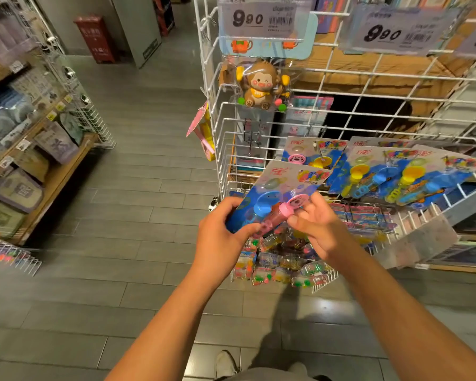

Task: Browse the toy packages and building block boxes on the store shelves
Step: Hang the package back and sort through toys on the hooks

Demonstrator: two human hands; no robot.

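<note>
I hold a blue carded bubble-toy package point(280, 188) with a blue and a pink wand in front of the white wire rack point(220, 127). My left hand point(220, 237) grips its lower left corner, fingers curled round the edge. My right hand point(316, 224) touches the pink wand on the package's front with bent fingers; whether it grips is unclear. More of the same packages point(390, 171) hang on hooks to the right. A brown monkey toy point(261, 83) in clear wrap hangs higher up under a 9.90 price tag point(256, 19).
Small clear packets of colourful toys point(280, 262) fill a low wire basket under my hands. A wooden shelf with boxed goods point(19, 166) runs along the left. A red box point(96, 37) stands at the far wall. Grey tiled floor point(138, 215) lies between the racks.
</note>
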